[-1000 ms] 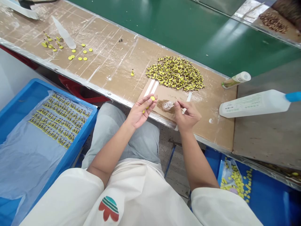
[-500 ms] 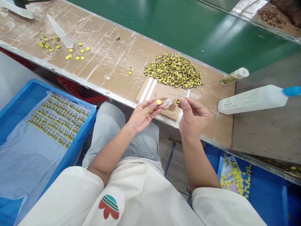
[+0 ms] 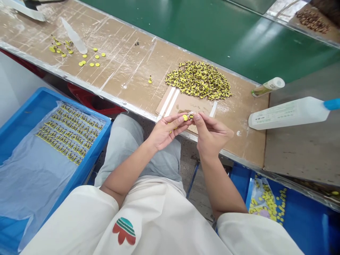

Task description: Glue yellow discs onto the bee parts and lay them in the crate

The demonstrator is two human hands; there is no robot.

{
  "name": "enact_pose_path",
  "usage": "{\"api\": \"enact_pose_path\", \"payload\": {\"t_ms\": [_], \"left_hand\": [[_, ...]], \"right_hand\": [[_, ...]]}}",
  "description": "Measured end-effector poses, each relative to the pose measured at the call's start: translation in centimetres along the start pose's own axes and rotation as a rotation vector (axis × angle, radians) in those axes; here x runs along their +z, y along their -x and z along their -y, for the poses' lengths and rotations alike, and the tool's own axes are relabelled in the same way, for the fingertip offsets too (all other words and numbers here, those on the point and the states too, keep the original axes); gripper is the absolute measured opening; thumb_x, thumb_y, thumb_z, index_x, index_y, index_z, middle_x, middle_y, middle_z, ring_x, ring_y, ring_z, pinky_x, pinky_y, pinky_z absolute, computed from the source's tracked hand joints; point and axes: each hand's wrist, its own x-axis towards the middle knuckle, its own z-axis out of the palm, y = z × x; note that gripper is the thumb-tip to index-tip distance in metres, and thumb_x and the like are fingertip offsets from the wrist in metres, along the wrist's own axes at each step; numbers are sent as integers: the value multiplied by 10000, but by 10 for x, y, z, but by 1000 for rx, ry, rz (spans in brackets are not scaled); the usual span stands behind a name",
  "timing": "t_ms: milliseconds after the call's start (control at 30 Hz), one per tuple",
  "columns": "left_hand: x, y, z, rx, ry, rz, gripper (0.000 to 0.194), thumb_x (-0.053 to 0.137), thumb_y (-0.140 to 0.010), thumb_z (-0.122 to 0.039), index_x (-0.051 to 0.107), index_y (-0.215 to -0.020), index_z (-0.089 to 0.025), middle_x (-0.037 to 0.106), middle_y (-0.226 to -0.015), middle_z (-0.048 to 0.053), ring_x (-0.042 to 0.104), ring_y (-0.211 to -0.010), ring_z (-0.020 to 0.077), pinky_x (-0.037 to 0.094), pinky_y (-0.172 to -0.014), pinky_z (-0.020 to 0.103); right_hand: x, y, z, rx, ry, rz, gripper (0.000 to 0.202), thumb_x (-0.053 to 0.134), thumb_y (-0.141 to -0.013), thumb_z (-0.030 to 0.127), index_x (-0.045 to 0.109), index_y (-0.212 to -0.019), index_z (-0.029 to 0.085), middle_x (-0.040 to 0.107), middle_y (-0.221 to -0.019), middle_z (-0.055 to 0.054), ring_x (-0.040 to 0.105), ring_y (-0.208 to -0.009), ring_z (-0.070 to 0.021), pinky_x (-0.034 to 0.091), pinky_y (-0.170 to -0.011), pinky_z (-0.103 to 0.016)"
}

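Note:
My left hand [image 3: 166, 131] is closed on a small round yellow disc [image 3: 185, 117], pinched at the fingertips; more yellow shows between its fingers. My right hand [image 3: 212, 136] pinches a tiny yellow and dark figure [image 3: 191, 116], held right beside the disc; I cannot tell whether the two touch. Both hands are over the front edge of the cardboard-covered bench [image 3: 135, 79]. Behind them lies a big pile of small yellow and dark figures [image 3: 199, 79]. One figure on a disc [image 3: 150, 79] stands alone left of the pile.
Loose yellow discs [image 3: 91, 64] and several figures lie at the bench's left. A blue tray [image 3: 39, 92] at lower left holds rows of finished-looking pieces [image 3: 70, 129]. To the right are a white bottle [image 3: 289, 112] and a small tube [image 3: 268, 87]. More discs [image 3: 269, 205] lie low right.
My right hand has moved left, bringing the figure up to the disc in my left hand. The clear plastic object seen between the hands is now hidden. The view has shifted slightly.

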Motion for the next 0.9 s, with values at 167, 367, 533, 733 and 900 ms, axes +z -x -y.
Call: {"api": "enact_pose_path", "payload": {"t_ms": [167,367,533,733,900], "left_hand": [[0,-1,2,-22,3,-36,195,685,-796,-119,740,-982,-137,755,-977,66,707,-970,152,492,-1000,251],[-3,-2,3,11,-11,-8,185,678,-801,-111,743,-973,-133,755,-977,58,717,-898,126,503,-977,237],[-3,-2,2,11,-18,-18,184,695,-791,-136,743,-969,-133,757,-958,52,715,-894,117,496,-982,232],[-5,-3,3,13,-23,-41,167,713,-776,-147,747,-940,-139,760,-932,44,717,-870,113,506,-963,229],[-6,-2,3,30,-16,-13,157,712,-776,-139,749,-929,-132,759,-918,41,716,-832,98,532,-895,195]], "right_hand": [[0,1,-1,2,33,-5,214,796,-710,334,751,-878,208,749,-868,-21,725,-794,-222,627,-799,-416],[1,2,-4,6,3,-9,204,801,-706,310,752,-871,200,749,-857,-20,724,-771,-218,634,-779,-419],[2,3,-3,19,-12,1,211,801,-705,305,753,-882,202,749,-856,-12,723,-758,-207,639,-756,-398],[3,6,1,-21,41,14,187,798,-709,294,759,-876,218,749,-861,-10,721,-758,-194,631,-760,-362],[2,7,2,-53,60,23,190,794,-715,321,758,-869,215,749,-857,-18,719,-750,-194,628,-757,-367]]}}
